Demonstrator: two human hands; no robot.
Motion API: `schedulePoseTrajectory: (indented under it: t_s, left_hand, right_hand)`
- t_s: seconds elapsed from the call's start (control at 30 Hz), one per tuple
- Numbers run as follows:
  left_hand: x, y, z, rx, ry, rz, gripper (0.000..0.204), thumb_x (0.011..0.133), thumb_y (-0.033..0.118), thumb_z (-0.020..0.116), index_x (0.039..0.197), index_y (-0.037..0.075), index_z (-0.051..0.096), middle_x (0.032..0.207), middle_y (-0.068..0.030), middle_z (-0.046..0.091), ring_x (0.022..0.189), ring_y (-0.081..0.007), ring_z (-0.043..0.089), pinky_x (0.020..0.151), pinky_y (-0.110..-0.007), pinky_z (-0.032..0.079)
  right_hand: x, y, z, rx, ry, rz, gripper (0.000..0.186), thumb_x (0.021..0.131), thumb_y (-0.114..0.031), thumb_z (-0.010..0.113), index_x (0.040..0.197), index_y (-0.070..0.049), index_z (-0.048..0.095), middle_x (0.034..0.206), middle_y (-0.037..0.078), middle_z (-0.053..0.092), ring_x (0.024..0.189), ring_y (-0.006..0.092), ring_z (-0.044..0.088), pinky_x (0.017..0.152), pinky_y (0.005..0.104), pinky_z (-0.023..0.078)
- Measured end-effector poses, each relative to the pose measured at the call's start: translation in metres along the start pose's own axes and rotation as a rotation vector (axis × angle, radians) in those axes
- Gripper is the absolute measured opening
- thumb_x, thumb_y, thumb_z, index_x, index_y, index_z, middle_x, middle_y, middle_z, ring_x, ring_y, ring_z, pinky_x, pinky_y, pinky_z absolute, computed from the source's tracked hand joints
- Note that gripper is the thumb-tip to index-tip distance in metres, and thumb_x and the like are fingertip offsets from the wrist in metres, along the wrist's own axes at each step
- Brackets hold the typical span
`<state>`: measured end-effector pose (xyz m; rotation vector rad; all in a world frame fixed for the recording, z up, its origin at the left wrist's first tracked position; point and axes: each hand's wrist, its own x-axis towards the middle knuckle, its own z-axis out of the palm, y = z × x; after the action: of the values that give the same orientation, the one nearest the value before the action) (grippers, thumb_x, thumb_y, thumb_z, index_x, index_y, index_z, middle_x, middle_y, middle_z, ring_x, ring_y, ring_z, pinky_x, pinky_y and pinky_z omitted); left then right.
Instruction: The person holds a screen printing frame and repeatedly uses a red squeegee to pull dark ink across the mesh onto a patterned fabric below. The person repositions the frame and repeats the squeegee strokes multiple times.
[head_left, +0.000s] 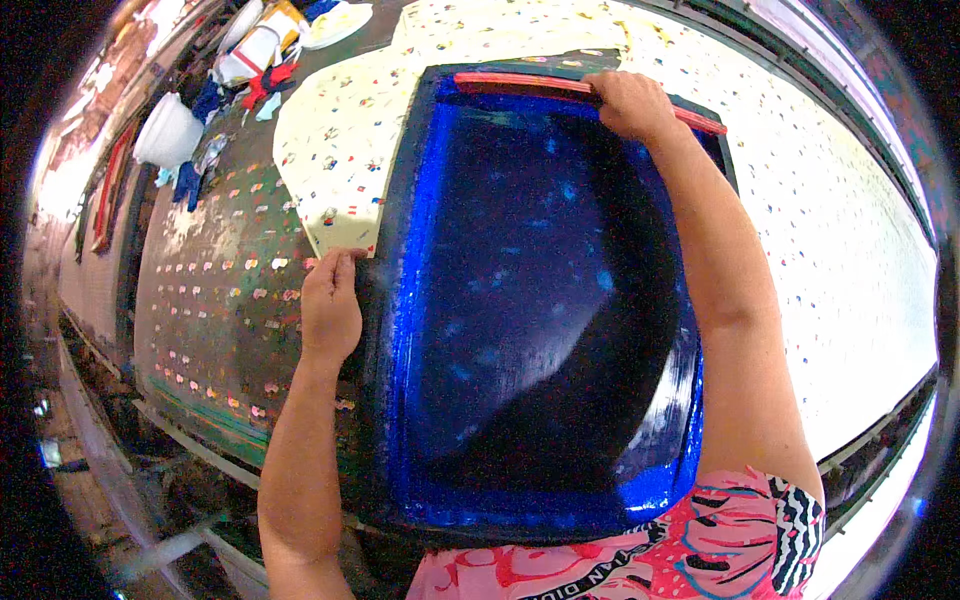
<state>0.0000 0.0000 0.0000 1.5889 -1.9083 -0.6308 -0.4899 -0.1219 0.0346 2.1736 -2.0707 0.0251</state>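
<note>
A person's two bare hands work at a large blue-edged printing frame (pixel 405 340) lying on a long desk (pixel 215 340), directly in front of the body. The right hand (pixel 636 105), reaching over the frame, closes around a long red bar (pixel 525 84) along its far end. The left hand (pixel 333 305) is beside the frame's left edge, fingertips together at the corner of a pale, small-patterned cloth (pixel 340 130); whether they pinch it, I cannot tell. A white bucket (pixel 168 132) is at the far left.
</note>
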Motion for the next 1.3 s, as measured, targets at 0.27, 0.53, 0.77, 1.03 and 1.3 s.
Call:
schedulePoseTrajectory:
  t_s: [0.27,0.53,0.77,1.03,1.3]
  left_hand:
    - [0.0,-0.006,0.007,0.016,0.039,0.06,0.034,0.119,0.019,0.05,0.123,-0.002,0.077,0.113,-0.0188,0.08,0.109,-0.0301,0.074,0.102,-0.041,0.054]
    - [0.011,-0.018,0.01,-0.107,-0.022,0.089,0.039,0.121,0.022,0.047,0.124,-0.002,0.077,0.113,-0.0232,0.08,0.109,-0.0336,0.076,0.104,-0.044,0.055]
    - [0.018,-0.026,0.016,-0.052,0.022,0.165,0.04,0.119,0.024,0.048,0.125,-0.003,0.077,0.113,-0.0278,0.079,0.111,-0.0444,0.076,0.102,-0.049,0.056]
    - [0.026,-0.036,0.026,-0.1,0.028,0.133,0.04,0.118,0.027,0.05,0.126,-0.003,0.076,0.115,-0.0284,0.079,0.11,-0.0453,0.076,0.1,-0.05,0.056]
    - [0.032,-0.041,0.032,-0.045,0.037,0.184,0.042,0.117,0.029,0.049,0.121,-0.004,0.075,0.115,-0.0315,0.077,0.112,-0.0516,0.073,0.1,-0.056,0.055]
  right_hand:
    - [-0.029,-0.012,-0.022,0.054,-0.11,-0.067,0.035,0.089,-0.018,0.069,0.122,-0.014,0.082,0.117,0.02,0.083,0.113,0.0408,0.08,0.097,0.0574,0.065]
    - [-0.155,-0.085,-0.058,0.103,-0.212,-0.044,0.036,0.087,-0.017,0.071,0.121,-0.019,0.083,0.109,0.016,0.085,0.105,0.0402,0.082,0.093,0.057,0.066]
    - [-0.289,-0.157,-0.08,0.2,-0.187,-0.085,0.037,0.084,-0.013,0.072,0.118,-0.02,0.083,0.107,0.014,0.084,0.101,0.0401,0.082,0.088,0.0576,0.065]
    - [-0.416,-0.241,-0.112,0.302,-0.227,-0.053,0.039,0.084,-0.003,0.073,0.119,-0.017,0.084,0.102,0.012,0.079,0.095,0.0392,0.079,0.081,0.0545,0.062]
    - [-0.5,-0.279,-0.119,0.258,-0.133,-0.078,0.031,0.09,-0.016,0.074,0.12,-0.014,0.08,0.105,0.011,0.075,0.104,0.034,0.077,0.09,0.0481,0.062]
